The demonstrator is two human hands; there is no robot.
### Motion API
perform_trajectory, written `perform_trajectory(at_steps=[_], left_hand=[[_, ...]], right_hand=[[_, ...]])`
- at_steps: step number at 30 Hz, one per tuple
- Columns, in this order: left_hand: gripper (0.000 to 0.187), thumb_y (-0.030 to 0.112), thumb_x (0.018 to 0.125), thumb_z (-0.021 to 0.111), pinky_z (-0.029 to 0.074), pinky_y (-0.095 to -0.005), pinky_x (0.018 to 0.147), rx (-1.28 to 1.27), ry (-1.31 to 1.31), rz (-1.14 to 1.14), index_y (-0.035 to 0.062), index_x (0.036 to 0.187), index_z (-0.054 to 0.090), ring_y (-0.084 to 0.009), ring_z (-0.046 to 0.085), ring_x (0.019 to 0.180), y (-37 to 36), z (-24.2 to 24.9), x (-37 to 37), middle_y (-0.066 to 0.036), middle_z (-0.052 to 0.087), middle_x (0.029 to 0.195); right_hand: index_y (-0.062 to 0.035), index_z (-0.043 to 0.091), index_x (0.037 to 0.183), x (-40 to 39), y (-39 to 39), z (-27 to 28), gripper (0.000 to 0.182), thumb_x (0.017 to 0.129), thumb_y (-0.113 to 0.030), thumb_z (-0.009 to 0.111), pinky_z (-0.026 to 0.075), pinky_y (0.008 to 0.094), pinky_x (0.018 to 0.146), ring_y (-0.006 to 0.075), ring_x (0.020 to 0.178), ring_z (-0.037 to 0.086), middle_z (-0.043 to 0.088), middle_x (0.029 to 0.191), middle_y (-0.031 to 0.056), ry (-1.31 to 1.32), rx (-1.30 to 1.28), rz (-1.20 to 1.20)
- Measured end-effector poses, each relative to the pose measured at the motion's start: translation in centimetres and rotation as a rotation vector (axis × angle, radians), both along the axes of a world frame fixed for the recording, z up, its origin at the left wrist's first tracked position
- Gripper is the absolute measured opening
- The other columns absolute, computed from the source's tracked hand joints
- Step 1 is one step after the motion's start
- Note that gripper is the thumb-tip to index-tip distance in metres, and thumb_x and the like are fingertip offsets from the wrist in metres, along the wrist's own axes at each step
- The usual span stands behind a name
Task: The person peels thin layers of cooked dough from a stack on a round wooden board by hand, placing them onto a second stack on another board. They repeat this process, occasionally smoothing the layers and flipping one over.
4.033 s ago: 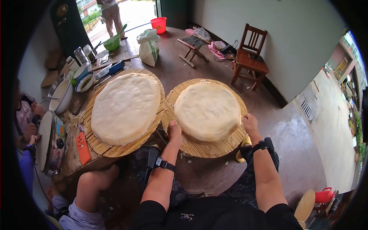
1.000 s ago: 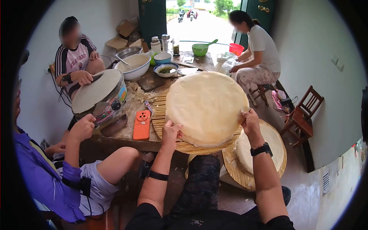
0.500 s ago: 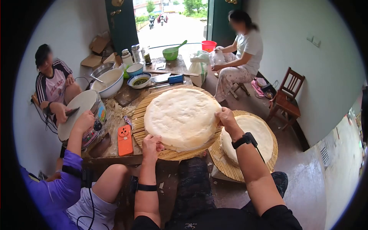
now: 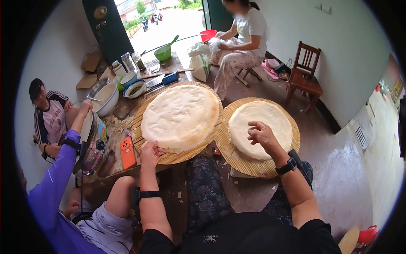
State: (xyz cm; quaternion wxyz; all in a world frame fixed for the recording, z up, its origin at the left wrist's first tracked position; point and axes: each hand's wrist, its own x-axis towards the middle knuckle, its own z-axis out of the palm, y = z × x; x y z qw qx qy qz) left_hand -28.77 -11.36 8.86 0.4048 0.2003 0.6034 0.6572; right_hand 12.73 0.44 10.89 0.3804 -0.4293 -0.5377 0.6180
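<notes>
A wide round stack of pale dough sheets (image 4: pixel 179 115) lies flat on a round bamboo mat (image 4: pixel 139 127) on the table. My left hand (image 4: pixel 150 151) pinches the near edge of that stack, thumb on top. A smaller round dough stack (image 4: pixel 270 120) rests on a second bamboo mat (image 4: pixel 253 167) lower down, to the right of my knees. My right hand (image 4: pixel 260 133) hovers just over the near-left part of this smaller stack, fingers loosely spread and holding nothing.
An orange phone (image 4: pixel 127 151) lies left of the mat, beside an electric pan (image 4: pixel 95 142) whose lid a purple-sleeved person (image 4: pixel 55 182) touches. A white basin (image 4: pixel 105 98), bowls and jars crowd the table's far end. Two more people sit nearby; a wooden chair (image 4: pixel 304 74) stands by the wall.
The large dough sheet, held up by both my hands a second ago, now lies flat on the left mat. My right hand let go and moved right over the smaller stack.
</notes>
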Motion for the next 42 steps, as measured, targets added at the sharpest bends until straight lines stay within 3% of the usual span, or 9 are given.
perform_trajectory(at_steps=[8,23,32,38,40,41,42], left_hand=[[0.008,0.012,0.081,0.056,0.047,-0.0255,0.046,-0.018,-0.016,-0.064,0.0055,0.085,0.056,-0.0157,0.057,0.053,0.0,0.1,-0.4,-0.006,0.059,0.066],[0.011,0.011,0.078,0.061,0.048,-0.0266,0.047,-0.064,0.019,-0.031,0.0045,0.087,0.057,-0.0164,0.059,0.053,0.2,0.3,0.3,-0.008,0.062,0.067],[0.017,0.016,0.080,0.061,0.046,-0.0263,0.042,-0.167,0.064,-0.035,0.0012,0.087,0.055,-0.0193,0.059,0.048,-0.7,1.7,0.6,-0.009,0.060,0.065],[0.019,0.014,0.081,0.059,0.047,-0.0258,0.041,-0.320,0.303,0.009,0.0006,0.094,0.056,-0.0180,0.059,0.050,-0.7,0.1,-2.3,-0.012,0.060,0.070],[0.024,0.015,0.081,0.056,0.051,-0.0325,0.055,-0.379,0.577,0.245,-0.0013,0.099,0.056,-0.0243,0.063,0.064,-0.2,0.0,-2.2,-0.015,0.062,0.080],[0.024,0.015,0.081,0.056,0.051,-0.0325,0.055,-0.377,0.575,0.242,-0.0013,0.099,0.056,-0.0243,0.063,0.064,0.2,-0.1,-2.3,-0.015,0.062,0.080],[0.029,0.016,0.081,0.056,0.050,-0.0354,0.067,-0.339,0.940,0.320,-0.0014,0.103,0.056,-0.0277,0.062,0.078,0.8,-0.2,-2.3,-0.017,0.061,0.090]], right_hand=[[-0.0009,0.054,0.113,3.5,-2.2,-5.8,0.038,0.079,-0.015,0.060,0.048,0.0240,0.053,0.0119,0.067,0.057,0.060,0.086,0.0057,-0.053,-0.186,-0.093],[-0.0015,0.055,0.110,5.0,-1.7,-6.0,0.035,0.078,-0.016,0.060,0.049,0.0260,0.054,0.0124,0.066,0.058,0.061,0.087,0.0069,-0.052,-0.085,-0.080],[0.0001,0.054,0.110,4.6,-2.2,-5.1,0.032,0.080,-0.011,0.057,0.046,0.0227,0.051,0.0097,0.064,0.055,0.058,0.082,0.0043,-0.055,-0.092,-0.058],[0.0011,0.054,0.110,4.6,-2.4,-5.0,0.032,0.080,-0.011,0.056,0.046,0.0228,0.051,0.0101,0.064,0.055,0.057,0.083,0.0059,-0.083,-0.066,-0.073],[0.0009,0.054,0.110,4.6,-2.2,-5.2,0.032,0.080,-0.011,0.057,0.046,0.0228,0.051,0.0100,0.064,0.055,0.057,0.083,0.0054,-0.091,-0.087,-0.068],[0.0009,0.054,0.110,4.5,-2.1,-5.4,0.032,0.080,-0.011,0.057,0.046,0.0228,0.051,0.0100,0.064,0.055,0.057,0.083,0.0054,-0.093,-0.086,-0.071],[0.0005,0.054,0.110,4.6,-1.9,-5.6,0.032,0.080,-0.012,0.057,0.046,0.0227,0.051,0.0099,0.065,0.055,0.057,0.084,0.0050,-0.096,-0.099,-0.070]])
